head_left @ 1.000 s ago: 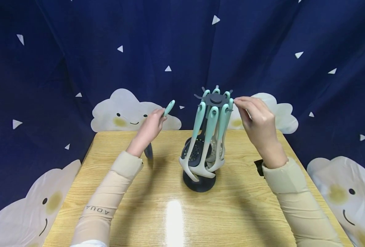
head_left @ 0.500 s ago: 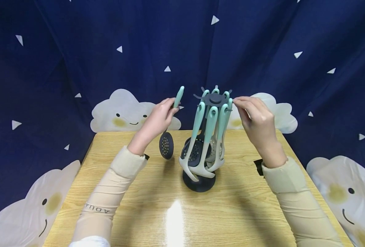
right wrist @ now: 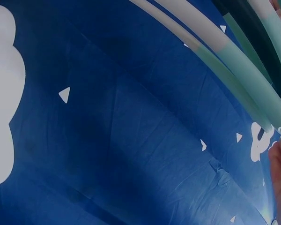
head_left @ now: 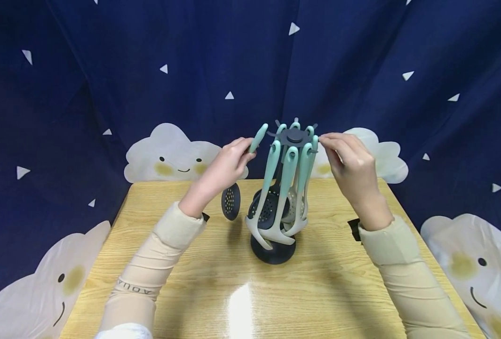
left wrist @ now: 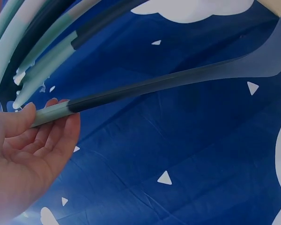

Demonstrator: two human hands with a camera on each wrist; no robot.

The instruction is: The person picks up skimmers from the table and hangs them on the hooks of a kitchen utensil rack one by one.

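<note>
A dark rotating utensil rack stands on the table, with several mint-handled utensils hanging from its hooks. My left hand grips the mint handle of a skimmer just left of the rack. Its dark perforated head hangs over the table, and in the left wrist view its long dark neck runs off to the right. The handle's top end is close to the rack's left hook. At the rack's right side, the fingertips of my right hand pinch a hook end beside a hanging handle; most of this hand is out of the right wrist view.
The rack's round black base rests on the wooden table. Hanging pale spatula-like heads and a dark perforated head surround its post. Behind the table hangs a navy curtain with clouds and triangles.
My left hand has carried the skimmer rightward to the rack, its handle first rising, then tilting toward the hooks. My right hand has stayed at the rack's right side.
</note>
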